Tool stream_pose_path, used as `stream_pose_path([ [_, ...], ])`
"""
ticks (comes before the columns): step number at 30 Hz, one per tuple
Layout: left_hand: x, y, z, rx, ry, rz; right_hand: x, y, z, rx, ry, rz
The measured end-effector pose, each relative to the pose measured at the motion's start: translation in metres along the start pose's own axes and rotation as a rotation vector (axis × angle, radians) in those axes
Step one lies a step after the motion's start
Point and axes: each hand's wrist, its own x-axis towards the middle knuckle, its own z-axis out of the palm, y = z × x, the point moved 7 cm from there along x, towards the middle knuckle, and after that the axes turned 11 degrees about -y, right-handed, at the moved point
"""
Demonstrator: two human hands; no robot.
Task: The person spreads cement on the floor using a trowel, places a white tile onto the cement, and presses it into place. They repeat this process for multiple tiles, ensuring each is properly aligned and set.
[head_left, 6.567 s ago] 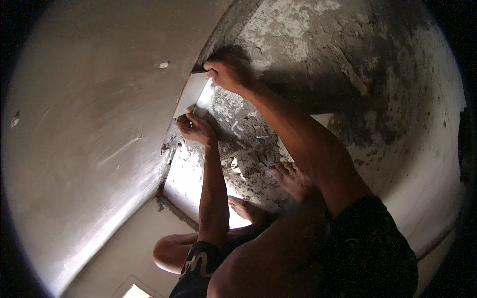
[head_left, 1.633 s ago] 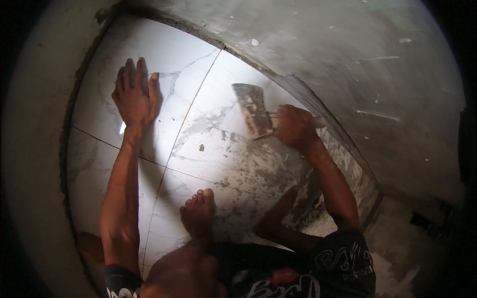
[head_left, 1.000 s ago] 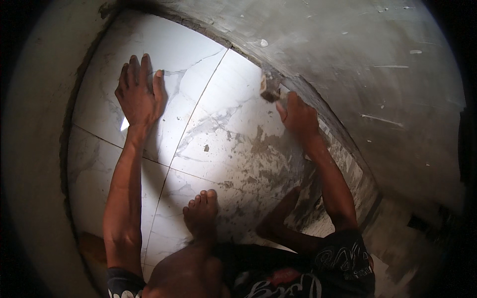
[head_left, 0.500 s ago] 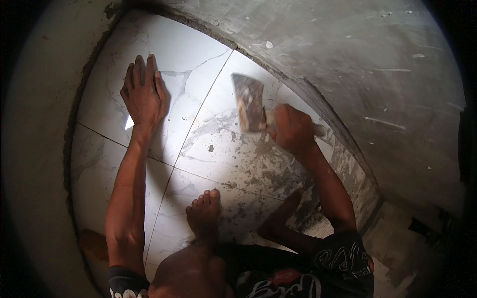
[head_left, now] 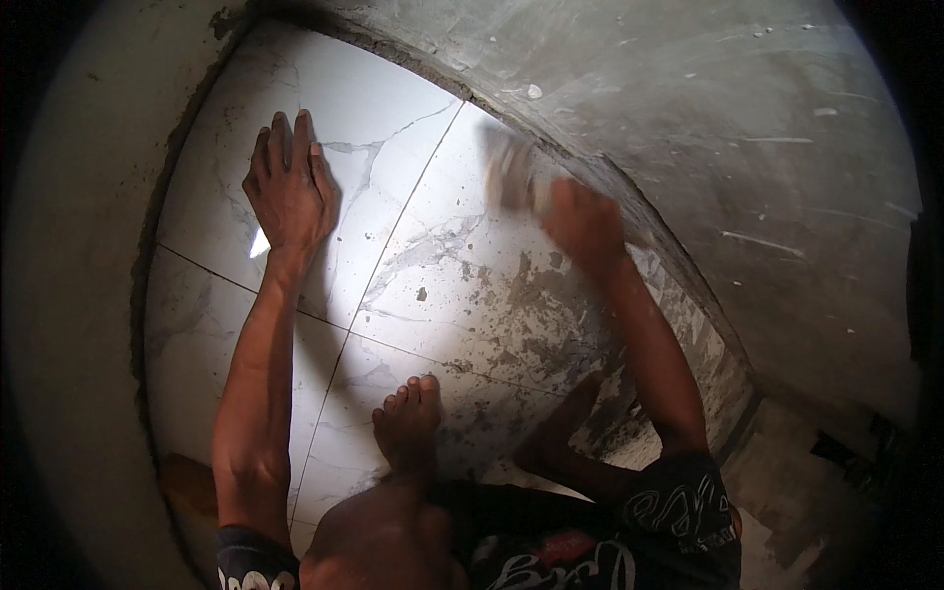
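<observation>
Blurred hatchet-like tool [head_left: 509, 175] has moved slightly higher since the earlier frame, now at upper centre.
Right hand [head_left: 583, 221] is clamped on it; left hand [head_left: 292, 202] lies flat, fingers extended, on a white tile [head_left: 364, 84] at upper left. Grey smears [head_left: 526, 305] lie right of centre.

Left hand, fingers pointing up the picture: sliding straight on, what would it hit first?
The left hand would likely cross white marbled tile, then meet the rough joint at the foot of the grey wall ahead; depth is unclear.
</observation>
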Motion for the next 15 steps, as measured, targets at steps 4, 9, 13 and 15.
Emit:
stream_pose_path([
  [4,0.000,0.002,-0.001,0.004,-0.017,-0.022,0.021,0.012,-0.006,0.004,-0.106,0.239],
  [9,-0.001,-0.002,0.000,0.027,-0.002,-0.011,0.007,-0.030,-0.049,0.212,0.175,-0.182],
  [13,0.002,0.003,0.001,0.019,-0.018,-0.013,0.023,0.032,-0.008,0.044,-0.132,0.291],
  [15,0.003,0.001,-0.001,0.016,-0.018,-0.026,0.022,0.020,-0.012,0.084,-0.097,0.224],
])
